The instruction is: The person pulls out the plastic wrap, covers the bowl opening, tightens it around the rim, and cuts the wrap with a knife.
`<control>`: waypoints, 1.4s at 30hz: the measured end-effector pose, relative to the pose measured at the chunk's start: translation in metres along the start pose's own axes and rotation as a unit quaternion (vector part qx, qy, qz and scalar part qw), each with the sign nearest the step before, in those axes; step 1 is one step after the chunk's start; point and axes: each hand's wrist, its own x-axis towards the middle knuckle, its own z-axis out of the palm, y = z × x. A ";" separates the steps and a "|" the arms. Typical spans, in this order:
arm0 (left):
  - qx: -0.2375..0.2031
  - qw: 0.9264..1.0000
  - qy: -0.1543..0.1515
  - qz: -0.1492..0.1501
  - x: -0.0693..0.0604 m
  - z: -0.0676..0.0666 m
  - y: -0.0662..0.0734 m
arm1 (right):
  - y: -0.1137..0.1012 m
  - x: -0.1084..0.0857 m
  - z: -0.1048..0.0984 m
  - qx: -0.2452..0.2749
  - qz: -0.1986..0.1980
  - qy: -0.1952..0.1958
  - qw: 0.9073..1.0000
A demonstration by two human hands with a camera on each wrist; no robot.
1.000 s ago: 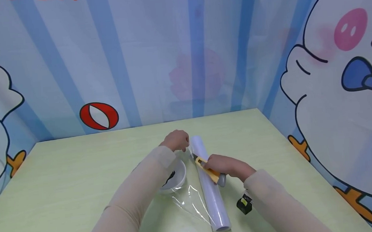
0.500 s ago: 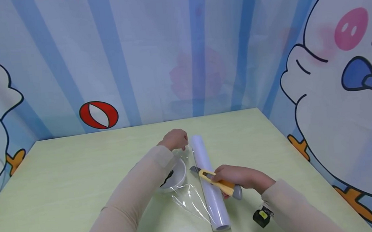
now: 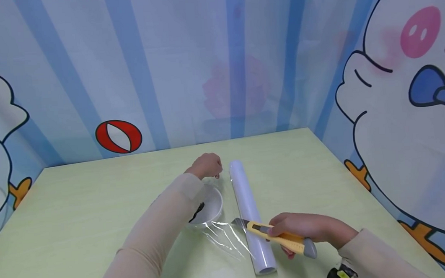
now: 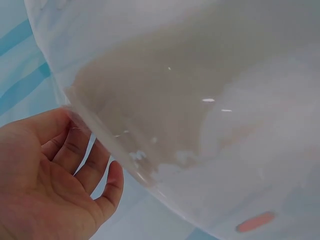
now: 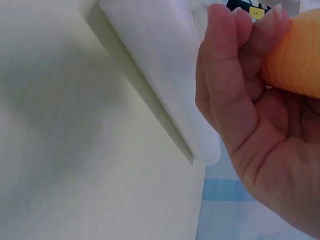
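Observation:
My left hand pinches the edge of a clear plastic film beyond the white bowl. In the head view the film runs over the bowl to a long roll of plastic wrap lying on the table. My right hand grips a yellow utility knife with a grey end, and its blade lies across the film beside the roll. The right wrist view shows the yellow handle in the fingers. My left sleeve hides part of the bowl, where something black shows.
The pale green table reaches back to a striped blue curtain with printed cartoon figures. A small black device with a yellow label hangs under my right sleeve.
My right hand has drawn the knife along the roll towards me and to the right. My left hand has shifted slightly left, away from the roll, with the film edge.

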 end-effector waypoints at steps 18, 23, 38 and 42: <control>-0.007 1.000 0.019 0.008 -0.002 0.001 0.003 | 0.061 -0.010 -0.003 0.000 0.025 -0.090 0.996; -0.020 1.000 0.015 0.004 -0.001 0.001 0.002 | 0.128 0.025 -0.022 -0.038 0.026 -0.122 0.992; -0.065 0.997 -0.030 0.006 0.002 0.001 0.000 | 0.038 -0.056 -0.002 -0.056 -0.047 -0.159 0.985; -0.072 0.995 -0.061 0.011 -0.002 -0.001 -0.002 | 0.040 -0.054 -0.006 -0.046 -0.070 -0.131 0.988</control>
